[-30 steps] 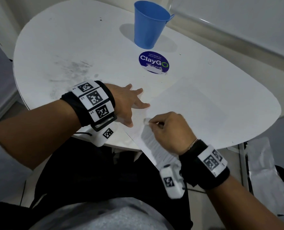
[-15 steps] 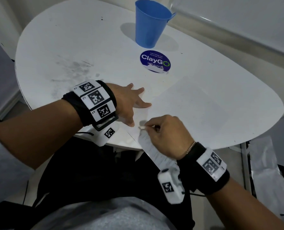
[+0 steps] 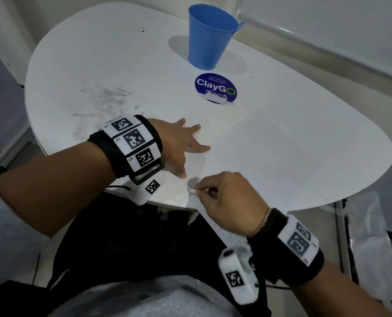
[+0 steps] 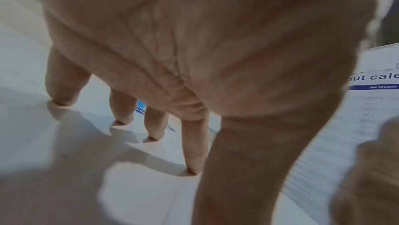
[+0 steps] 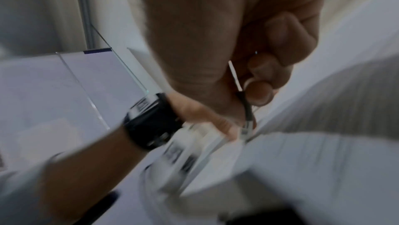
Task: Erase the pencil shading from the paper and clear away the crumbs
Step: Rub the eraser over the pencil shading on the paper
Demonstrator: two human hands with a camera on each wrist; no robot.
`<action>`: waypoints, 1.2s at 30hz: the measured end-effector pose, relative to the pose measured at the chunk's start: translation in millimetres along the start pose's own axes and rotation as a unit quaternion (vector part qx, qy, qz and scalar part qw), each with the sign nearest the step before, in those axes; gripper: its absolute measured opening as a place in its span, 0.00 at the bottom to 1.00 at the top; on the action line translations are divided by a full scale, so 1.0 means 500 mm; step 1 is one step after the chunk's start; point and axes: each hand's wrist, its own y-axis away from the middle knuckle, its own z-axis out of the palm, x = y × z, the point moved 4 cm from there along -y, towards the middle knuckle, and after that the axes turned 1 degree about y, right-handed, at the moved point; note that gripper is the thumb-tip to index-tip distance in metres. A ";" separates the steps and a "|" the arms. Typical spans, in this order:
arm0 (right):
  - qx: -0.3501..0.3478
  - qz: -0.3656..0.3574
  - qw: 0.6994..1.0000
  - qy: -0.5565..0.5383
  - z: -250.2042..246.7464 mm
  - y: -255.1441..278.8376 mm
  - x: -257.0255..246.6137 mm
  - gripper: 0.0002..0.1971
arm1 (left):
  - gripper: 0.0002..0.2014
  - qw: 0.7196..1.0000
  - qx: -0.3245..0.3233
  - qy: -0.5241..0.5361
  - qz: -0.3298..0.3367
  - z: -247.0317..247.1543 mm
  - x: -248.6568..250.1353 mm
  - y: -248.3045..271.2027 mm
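Pinched in the right hand [image 3: 227,202]: a small white eraser [image 3: 192,191].
Eraser is held against the paper [image 3: 247,156] near the table's front edge; left hand [image 3: 179,145] is pressed flat, fingers spread, just beside it.

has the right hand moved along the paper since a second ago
Yes. The right hand, pinching the eraser, has slid toward the near table edge and leftward, closer to the left hand thumb.
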 end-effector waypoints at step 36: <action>0.085 0.066 0.994 -0.017 -0.035 -0.067 0.065 0.07 | 0.45 1.000 -0.001 0.013 0.011 0.000 -0.004 -0.001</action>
